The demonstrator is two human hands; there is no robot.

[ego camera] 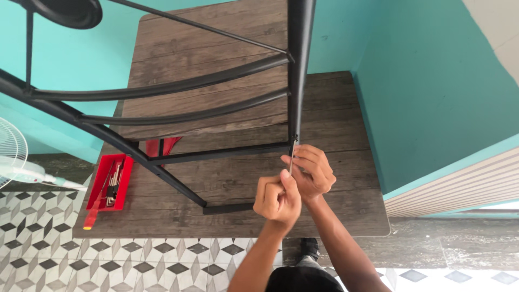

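A: Entry, head view. What is in hand?

B: I log a thin metal hex key [291, 158], held upright, its top end at the foot of the black upright post [298, 65] of a black metal chair frame [162, 89]. The key sits over the near middle of the wooden table [346, 162].

A: State of the hands?

B: Left hand [277, 197] is curled into a fist, thumb up against the lower part of the key, so I read it as pinching the key. Right hand [311, 172] is just behind it, touching it, fingers bent and closed around the key's shaft just under the post. I cannot tell exactly where the key's lower end lies; the fingers hide it.

A: Frame position?

B: It rests tilted on the table top, curved back slats [178, 116] running left from the post, a straight crossbar [221, 153] below them.

A: Surroundings?

B: A red tray [102, 178] with small metal tools sits at the table's left edge, well apart from the hands. Patterned floor tiles [108, 259] lie below, teal walls [432, 81] behind, part of a white fan [11, 151] at far left.
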